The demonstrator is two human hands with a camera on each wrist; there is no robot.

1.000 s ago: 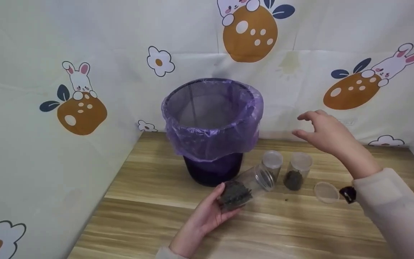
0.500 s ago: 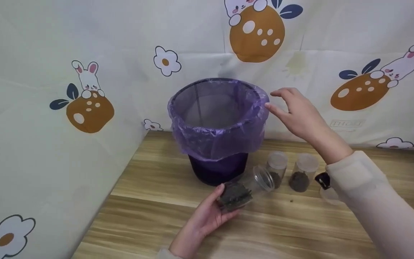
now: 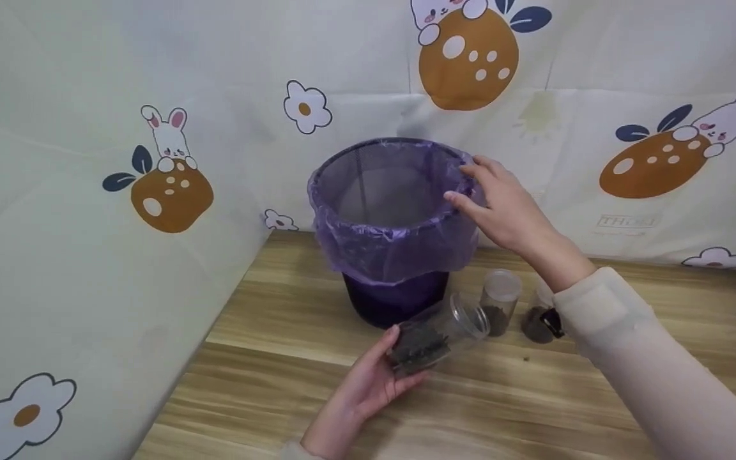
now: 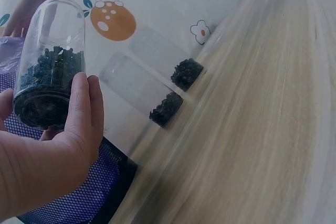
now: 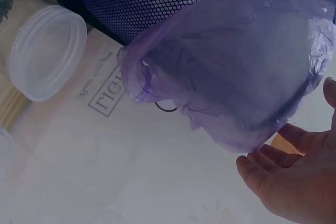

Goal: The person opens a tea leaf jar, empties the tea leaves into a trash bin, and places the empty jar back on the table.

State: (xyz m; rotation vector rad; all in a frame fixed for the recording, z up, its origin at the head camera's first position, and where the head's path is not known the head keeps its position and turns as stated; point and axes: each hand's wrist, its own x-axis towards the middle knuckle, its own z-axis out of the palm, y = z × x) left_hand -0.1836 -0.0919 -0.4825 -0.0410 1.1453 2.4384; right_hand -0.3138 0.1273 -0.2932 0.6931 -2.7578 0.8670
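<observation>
My left hand (image 3: pixel 371 380) grips a clear jar (image 3: pixel 435 335) near its base. The jar is tilted with its uncovered mouth toward the upper right, and dark, crinkled dried bits (image 4: pixel 50 80) fill its lower half. My right hand (image 3: pixel 505 207) is at the right rim of a black mesh waste bin (image 3: pixel 390 300) lined with a purple plastic bag (image 3: pixel 393 255). Its thumb and fingers are spread and loosely bent around the bag's edge. In the right wrist view, fingertips (image 5: pixel 252 169) meet the outside of the bag (image 5: pixel 226 77).
Two lidded clear jars (image 3: pixel 501 300) with similar dark contents stand right of the bin, one partly behind my right sleeve. A small dark crumb (image 3: pixel 526 359) lies on the wooden tabletop (image 3: pixel 266 390). A printed cloth (image 3: pixel 246 140) hangs behind and at the left.
My right hand has moved left from above the standing jars to the bin's rim. The left hand keeps holding the tilted jar. My sleeve now covers the loose lid. The view has shifted slightly left.
</observation>
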